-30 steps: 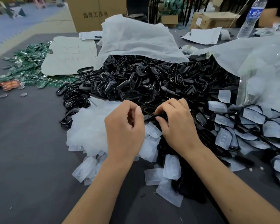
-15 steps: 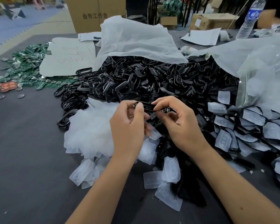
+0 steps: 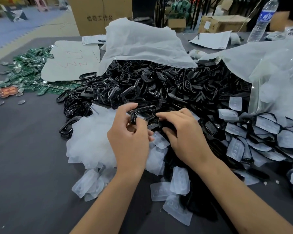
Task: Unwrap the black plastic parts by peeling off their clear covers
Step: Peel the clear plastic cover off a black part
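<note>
Pinched in my left hand, glossy black plastic frame part; my right hand rests loosely curled on the black parts heap, mid-table, holding nothing.

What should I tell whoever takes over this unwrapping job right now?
Left hand grips a bare black frame. Right hand rests curled on the parts by it; whether it holds anything is unclear. Done: unwrapped pile behind, peeled clear covers heaped left and front. Left: still-covered parts on the right. Drop the frame, take the next covered one.
</note>
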